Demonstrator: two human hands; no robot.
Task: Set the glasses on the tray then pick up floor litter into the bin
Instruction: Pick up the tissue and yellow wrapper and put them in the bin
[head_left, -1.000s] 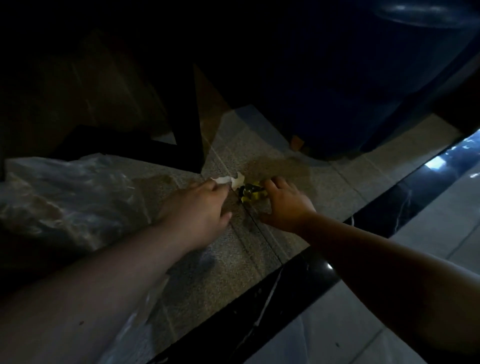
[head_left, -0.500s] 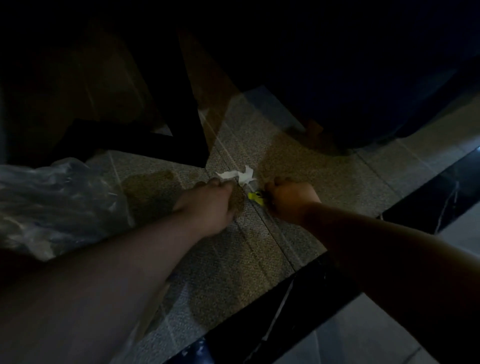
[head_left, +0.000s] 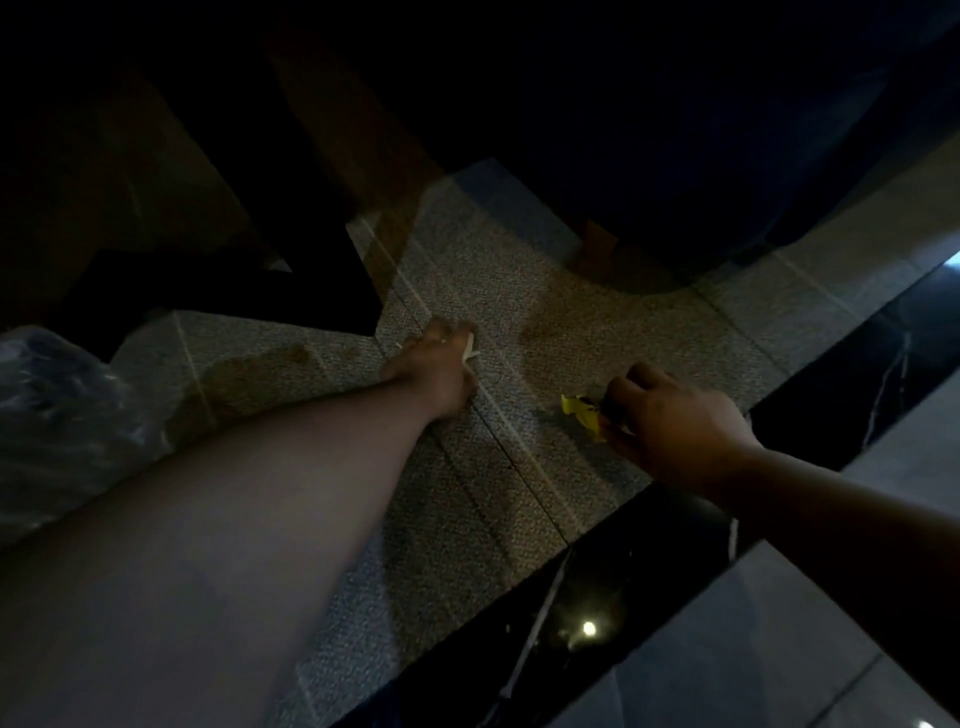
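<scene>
Floor litter: white paper scrap (head_left: 470, 351) gripped in closed left hand (head_left: 434, 369); yellow wrapper (head_left: 584, 418) pinched by right hand (head_left: 675, 426), above speckled floor (head_left: 467, 519), plastic bag (head_left: 62, 415) left.

arms: two, bare to the frame edge | left grip (head_left: 434, 366): bare | right grip (head_left: 675, 426): bare

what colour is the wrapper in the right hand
Yellow wrapper, pinched by the right hand, in the head view.
</scene>
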